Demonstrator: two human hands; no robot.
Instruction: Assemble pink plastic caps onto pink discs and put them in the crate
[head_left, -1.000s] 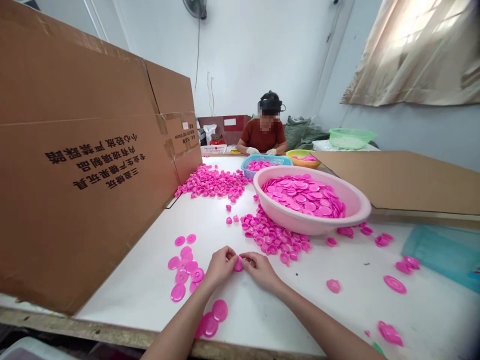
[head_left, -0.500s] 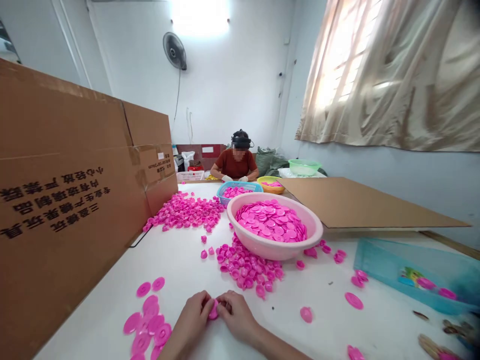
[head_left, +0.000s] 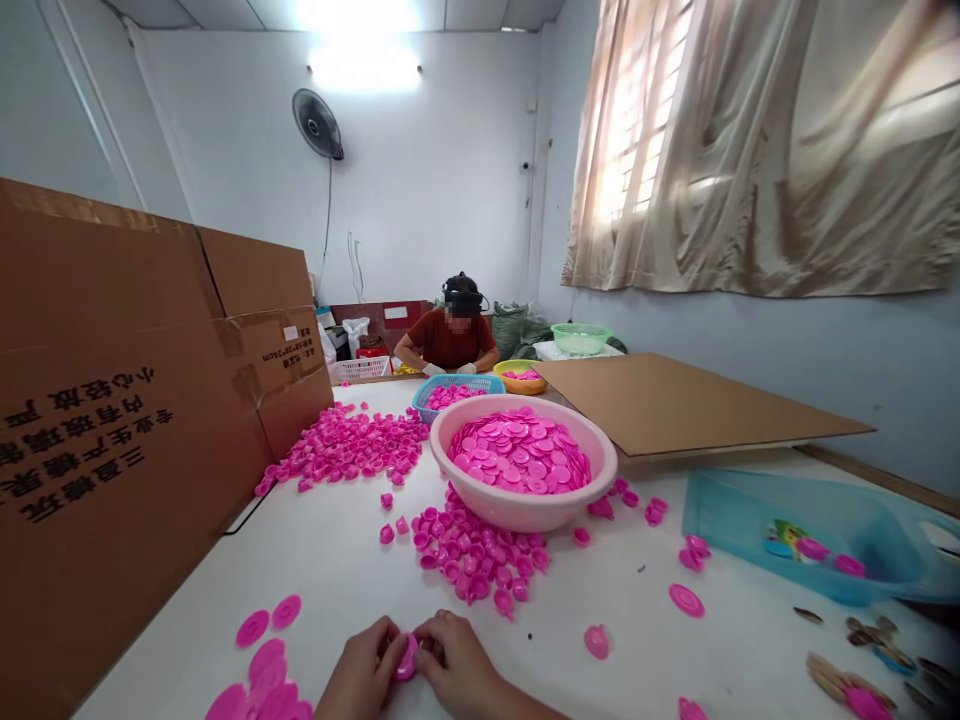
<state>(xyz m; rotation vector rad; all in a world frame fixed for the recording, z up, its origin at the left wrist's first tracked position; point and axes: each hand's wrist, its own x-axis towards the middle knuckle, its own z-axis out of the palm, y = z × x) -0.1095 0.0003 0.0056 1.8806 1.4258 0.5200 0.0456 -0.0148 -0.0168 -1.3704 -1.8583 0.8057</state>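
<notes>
My left hand (head_left: pixel 361 664) pinches the left side of a small pink toy saucer (head_left: pixel 407 658), close above the white table. My right hand (head_left: pixel 459 664) grips its right side, with thumb and fingertips closed together. Fingers cover part of the saucer, so I cannot tell whether a cup is joined to it. Left of my hands lies a group of flat pink saucers (head_left: pixel 268 668). Beyond them is a heap of small pink toy cups (head_left: pixel 480 555), in front of a pale pink basin (head_left: pixel 517 512) full of pink saucers.
A large cardboard box (head_left: pixel 150 350) walls off the left side. At right are a cardboard sheet (head_left: pixel 690 405) and a translucent blue tray (head_left: pixel 750 540). More cups (head_left: pixel 360 440) lie behind, near a blue basket (head_left: pixel 491 385). A gloved co-worker (head_left: pixel 452 335) sits at the far end.
The view has tilted up and turned slightly right, so the scene sits lower and further left. Both hands still hold the pink saucer between them.
</notes>
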